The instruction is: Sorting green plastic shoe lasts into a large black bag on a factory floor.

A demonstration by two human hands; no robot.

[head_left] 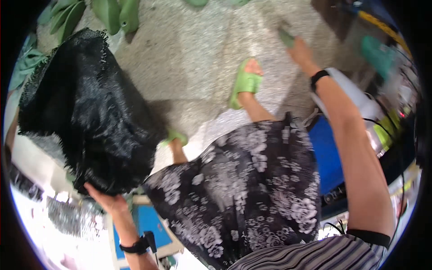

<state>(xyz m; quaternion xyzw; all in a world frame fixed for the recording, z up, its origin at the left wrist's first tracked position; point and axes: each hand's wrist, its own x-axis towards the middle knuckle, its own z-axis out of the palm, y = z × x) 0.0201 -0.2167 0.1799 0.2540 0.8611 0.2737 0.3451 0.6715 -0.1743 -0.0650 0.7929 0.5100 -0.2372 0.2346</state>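
My left hand [107,201] grips the near edge of a black woven plastic sack [105,108], with its fingers partly hidden by the material. The sack has frayed edges, hangs creased and shiny, and fills much of the left side. Out over the floor at the upper right, my right hand [300,53] is closed on a narrow, flat green piece [285,37]. Blur keeps me from telling exactly what kind of thing it is. Several green slipper-shaped pieces [108,15] lie on the floor beyond the sack.
Speckled stone floor [193,58] spreads ahead, with my feet in light green slippers [247,83]. To the right stand a blue box [327,153], a white container [355,96] and cables. A teal object [377,56] lies farther right. A blue panel [150,222] shows near my left wrist.
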